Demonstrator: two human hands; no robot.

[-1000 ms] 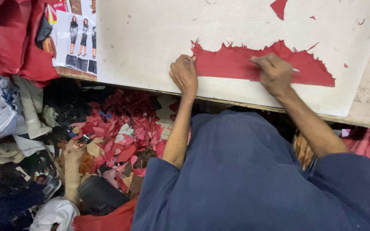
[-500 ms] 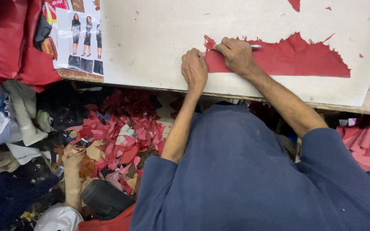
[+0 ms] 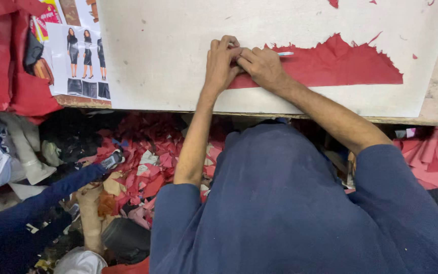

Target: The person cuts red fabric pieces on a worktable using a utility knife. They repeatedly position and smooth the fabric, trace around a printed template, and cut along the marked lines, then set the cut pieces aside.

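Two hands meet at the left end of the red sheet (image 3: 330,66), which lies flat on the white board (image 3: 168,56). The sheet is thin and matte; its lower edge is straight and parallel to the board's near edge, its upper edge ragged and peaked. The left hand (image 3: 220,63) presses down on the sheet's left tip, fingers curled. The right hand (image 3: 260,67) touches the left and is closed on a slim pale tool (image 3: 284,54) that points right over the sheet. Bare board lies open above and left of the sheet. Below the board's near edge, red scraps (image 3: 148,162) cover the floor. Printed pictures (image 3: 84,56) lie at the board's left edge.
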